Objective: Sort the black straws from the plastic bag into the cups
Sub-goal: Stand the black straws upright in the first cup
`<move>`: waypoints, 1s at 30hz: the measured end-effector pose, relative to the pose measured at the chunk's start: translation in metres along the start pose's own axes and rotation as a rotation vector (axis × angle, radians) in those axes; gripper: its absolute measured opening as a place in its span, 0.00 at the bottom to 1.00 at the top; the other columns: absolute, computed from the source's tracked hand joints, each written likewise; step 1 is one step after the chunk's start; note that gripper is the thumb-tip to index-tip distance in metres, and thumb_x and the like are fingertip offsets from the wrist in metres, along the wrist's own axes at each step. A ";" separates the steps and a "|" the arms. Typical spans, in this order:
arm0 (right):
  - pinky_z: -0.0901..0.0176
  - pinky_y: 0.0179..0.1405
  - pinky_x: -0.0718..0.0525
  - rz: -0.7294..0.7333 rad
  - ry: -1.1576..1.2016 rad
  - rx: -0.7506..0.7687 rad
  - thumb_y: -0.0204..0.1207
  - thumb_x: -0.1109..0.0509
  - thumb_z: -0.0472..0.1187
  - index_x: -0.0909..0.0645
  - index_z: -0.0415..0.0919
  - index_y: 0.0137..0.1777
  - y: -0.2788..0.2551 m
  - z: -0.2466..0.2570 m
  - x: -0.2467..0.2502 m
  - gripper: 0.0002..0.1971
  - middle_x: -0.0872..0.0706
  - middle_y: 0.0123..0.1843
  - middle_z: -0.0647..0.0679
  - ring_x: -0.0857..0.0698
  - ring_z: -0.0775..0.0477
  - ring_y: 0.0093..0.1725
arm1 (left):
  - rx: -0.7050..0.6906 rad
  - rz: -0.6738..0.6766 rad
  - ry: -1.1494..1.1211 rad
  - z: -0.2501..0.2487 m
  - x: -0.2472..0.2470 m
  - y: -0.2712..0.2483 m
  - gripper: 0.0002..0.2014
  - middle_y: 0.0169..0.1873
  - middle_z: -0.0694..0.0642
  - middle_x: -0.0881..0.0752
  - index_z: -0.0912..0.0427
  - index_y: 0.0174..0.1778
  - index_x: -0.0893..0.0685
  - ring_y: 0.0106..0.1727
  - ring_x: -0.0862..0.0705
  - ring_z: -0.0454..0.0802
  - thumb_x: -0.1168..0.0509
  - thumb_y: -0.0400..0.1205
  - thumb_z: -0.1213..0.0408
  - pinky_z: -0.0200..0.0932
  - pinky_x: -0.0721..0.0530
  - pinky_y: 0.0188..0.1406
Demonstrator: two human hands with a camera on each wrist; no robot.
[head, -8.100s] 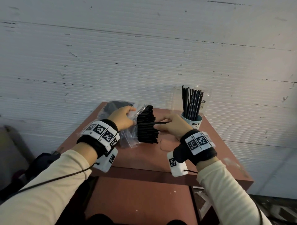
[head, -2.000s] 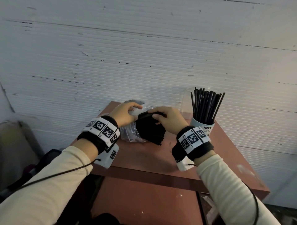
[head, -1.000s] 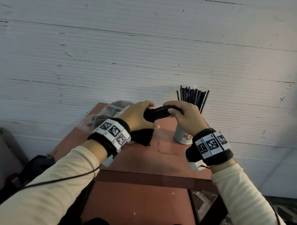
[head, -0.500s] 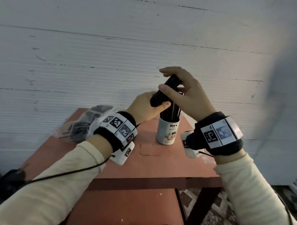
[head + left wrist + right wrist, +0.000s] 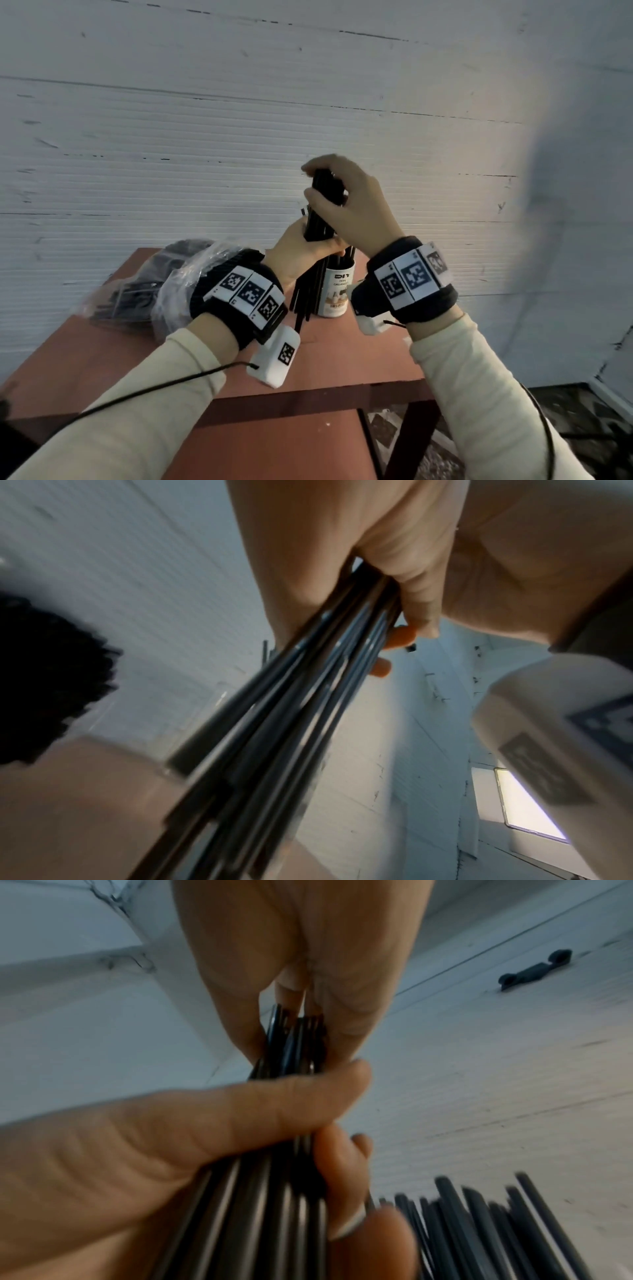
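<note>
Straws: black, thin, glossy, bunched upright, 2-hand grip.

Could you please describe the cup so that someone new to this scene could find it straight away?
On the reddish table before the white wall, look just beyond the two hands. The cup stands upright there, right of the crumpled plastic bag. It alone is a white printed cylinder with black straws standing in it.
</note>
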State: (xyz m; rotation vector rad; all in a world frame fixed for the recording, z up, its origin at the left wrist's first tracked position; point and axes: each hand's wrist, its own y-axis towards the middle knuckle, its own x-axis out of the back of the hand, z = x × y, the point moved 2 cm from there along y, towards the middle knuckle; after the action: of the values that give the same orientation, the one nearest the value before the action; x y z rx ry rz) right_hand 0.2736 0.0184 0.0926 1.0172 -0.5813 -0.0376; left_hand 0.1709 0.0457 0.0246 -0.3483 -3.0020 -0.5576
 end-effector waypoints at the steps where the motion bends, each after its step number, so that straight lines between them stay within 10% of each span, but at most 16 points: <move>1: 0.76 0.56 0.23 0.050 -0.037 -0.027 0.76 0.31 0.35 0.17 0.43 0.58 -0.004 -0.007 -0.006 0.11 0.15 0.54 0.55 0.19 0.63 0.54 | 0.053 0.014 0.006 0.011 0.001 -0.002 0.12 0.40 0.55 0.09 0.63 0.51 0.15 0.45 0.10 0.48 0.24 0.74 0.65 0.48 0.15 0.57; 5: 0.62 0.59 0.23 0.270 -0.164 -0.054 0.77 0.30 0.38 0.15 0.41 0.55 -0.020 -0.024 -0.023 0.08 0.12 0.50 0.52 0.18 0.56 0.50 | 0.217 0.112 0.097 0.043 0.001 -0.012 0.07 0.39 0.60 0.10 0.60 0.40 0.12 0.45 0.11 0.47 0.24 0.75 0.61 0.46 0.19 0.59; 9: 0.58 0.73 0.35 0.175 -0.129 -0.025 0.77 0.28 0.45 0.21 0.49 0.67 -0.022 -0.026 -0.022 0.18 0.19 0.67 0.53 0.25 0.55 0.68 | 0.202 0.093 0.031 0.042 0.004 -0.015 0.11 0.37 0.58 0.13 0.68 0.47 0.15 0.44 0.13 0.48 0.25 0.76 0.64 0.42 0.19 0.58; 16: 0.72 0.61 0.27 0.240 -0.097 -0.074 0.77 0.29 0.39 0.17 0.42 0.62 -0.030 -0.033 -0.032 0.14 0.15 0.57 0.50 0.21 0.58 0.56 | 0.372 0.209 0.063 0.055 0.005 -0.026 0.08 0.42 0.57 0.13 0.63 0.46 0.15 0.50 0.13 0.51 0.25 0.74 0.74 0.46 0.18 0.65; 23: 0.84 0.52 0.31 0.254 -0.084 -0.102 0.77 0.29 0.37 0.16 0.41 0.59 -0.033 -0.035 -0.033 0.11 0.16 0.54 0.49 0.21 0.59 0.51 | 0.419 0.186 0.058 0.061 0.003 -0.030 0.08 0.40 0.52 0.13 0.60 0.46 0.15 0.45 0.14 0.43 0.26 0.75 0.74 0.32 0.18 0.45; 30: 0.79 0.63 0.32 0.121 0.003 -0.173 0.72 0.22 0.48 0.27 0.48 0.72 -0.038 -0.029 -0.023 0.30 0.25 0.69 0.49 0.26 0.57 0.68 | 0.429 0.181 0.161 0.060 0.004 -0.032 0.19 0.34 0.53 0.14 0.58 0.34 0.18 0.50 0.12 0.50 0.31 0.78 0.44 0.40 0.21 0.62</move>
State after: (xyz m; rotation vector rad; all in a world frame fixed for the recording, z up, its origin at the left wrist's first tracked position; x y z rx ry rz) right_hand 0.2765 0.0275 0.0407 0.8129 -0.6247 0.0204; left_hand 0.1583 0.0396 -0.0419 -0.5048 -2.7918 0.0737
